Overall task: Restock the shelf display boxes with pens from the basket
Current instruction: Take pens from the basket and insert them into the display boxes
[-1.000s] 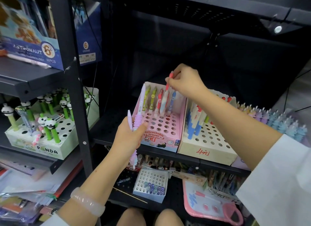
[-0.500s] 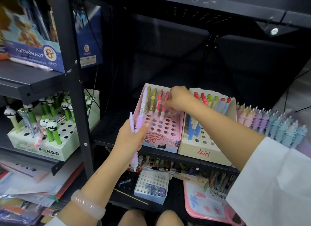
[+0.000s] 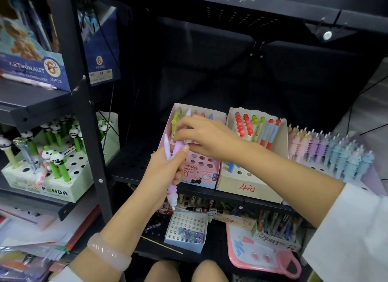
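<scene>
The left hand point(image 3: 165, 168) holds two purple pens point(image 3: 175, 166); the right hand point(image 3: 204, 135) pinches one; the pink display box point(image 3: 201, 172) has many free holes.

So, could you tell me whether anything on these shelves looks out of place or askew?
Yes. In the panda box a clear pen and a pink-and-white one lean among the upright green panda pens, and another pen lies flat across the holes. They look misfiled.
</scene>
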`<state>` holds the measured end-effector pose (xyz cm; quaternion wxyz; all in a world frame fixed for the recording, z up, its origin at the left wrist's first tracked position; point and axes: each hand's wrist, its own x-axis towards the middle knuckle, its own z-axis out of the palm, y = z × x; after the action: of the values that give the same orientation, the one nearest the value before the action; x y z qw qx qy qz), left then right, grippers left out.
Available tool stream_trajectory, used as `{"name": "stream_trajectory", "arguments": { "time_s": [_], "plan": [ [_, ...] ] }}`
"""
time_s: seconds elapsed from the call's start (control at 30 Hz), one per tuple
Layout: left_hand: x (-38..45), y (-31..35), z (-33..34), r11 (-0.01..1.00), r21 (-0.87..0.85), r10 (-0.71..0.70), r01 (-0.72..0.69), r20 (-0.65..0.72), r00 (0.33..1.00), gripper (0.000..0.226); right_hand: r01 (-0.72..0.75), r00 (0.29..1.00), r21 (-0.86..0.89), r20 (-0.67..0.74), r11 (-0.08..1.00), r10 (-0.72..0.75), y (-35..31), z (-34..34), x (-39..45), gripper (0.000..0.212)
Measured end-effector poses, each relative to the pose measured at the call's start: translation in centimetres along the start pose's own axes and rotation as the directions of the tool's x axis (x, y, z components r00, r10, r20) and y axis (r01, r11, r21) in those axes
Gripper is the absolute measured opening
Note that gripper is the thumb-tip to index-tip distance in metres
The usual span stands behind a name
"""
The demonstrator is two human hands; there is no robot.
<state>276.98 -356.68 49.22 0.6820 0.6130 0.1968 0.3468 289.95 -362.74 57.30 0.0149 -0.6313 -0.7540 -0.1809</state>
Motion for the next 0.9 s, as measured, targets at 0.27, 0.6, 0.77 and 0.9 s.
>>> {"name": "stream_trajectory", "arguments": {
  "time_s": [0.27,0.6,0.77,0.9],
  "plan": [
    [0.0,1.1,1.3,0.994,0.061,0.102,-0.093,-0.159,0.982,0.025,-0.262,0.872,0.768,-0.071,0.585,0.484,0.4,-1.5,-2.6,0.004],
    [-0.4,0.8,8.6,0.966,0.243,0.087,-0.083,-0.007,0.996,0.025,-0.268,0.714,0.945,0.065,0.186,0.698,1.9,-2.1,-8.9,0.015],
    [-1.2,0.9,12.5,0.979,0.198,0.038,-0.058,0.102,0.994,0.026,-0.183,0.603,0.979,0.042,0.086,0.797,4.2,-3.3,-13.2,0.015],
    [-1.8,0.9,16.1,0.986,0.158,0.023,-0.052,0.183,0.983,0.015,-0.165,0.512,0.980,-0.015,0.116,0.859,6.4,-4.1,-17.2,0.016]
  ]
}}
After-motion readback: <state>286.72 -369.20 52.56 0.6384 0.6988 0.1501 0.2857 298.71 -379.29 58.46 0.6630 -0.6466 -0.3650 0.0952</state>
